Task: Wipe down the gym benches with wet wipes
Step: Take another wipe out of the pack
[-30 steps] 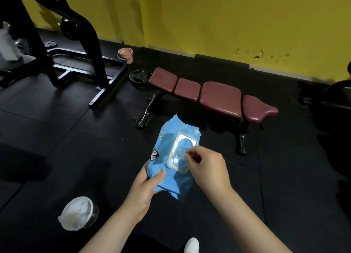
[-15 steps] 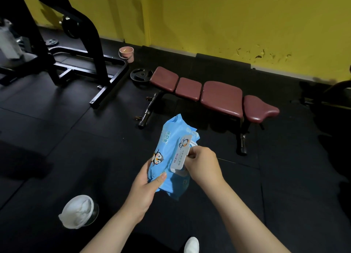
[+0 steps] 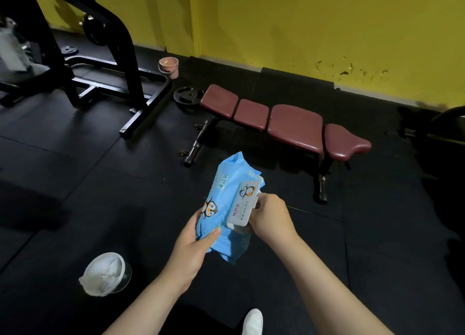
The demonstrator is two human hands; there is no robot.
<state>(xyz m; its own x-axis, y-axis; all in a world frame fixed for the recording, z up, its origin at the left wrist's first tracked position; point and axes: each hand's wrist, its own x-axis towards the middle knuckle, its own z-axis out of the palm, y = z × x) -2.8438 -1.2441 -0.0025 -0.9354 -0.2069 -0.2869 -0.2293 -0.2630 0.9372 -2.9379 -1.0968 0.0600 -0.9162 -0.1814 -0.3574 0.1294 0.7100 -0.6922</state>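
Blue plastic crinkles in my grip: my left hand (image 3: 191, 246) holds the pack of wipes (image 3: 227, 208) from below, thumb pressed on its front, while the fingers (image 3: 261, 203) of my right hand (image 3: 270, 217) curl round the edge of its white lid (image 3: 242, 202). No wipe is out that I can see. My judgement: the job has barely begun. The maroon bench (image 3: 284, 123) stands well apart on the floor (image 3: 75, 183), untouched, every pad left to wipe.

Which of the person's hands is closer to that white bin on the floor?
Left. The left hand holds the wipes pack up and to the right of the bin; the right hand is further right, at the pack's lid.
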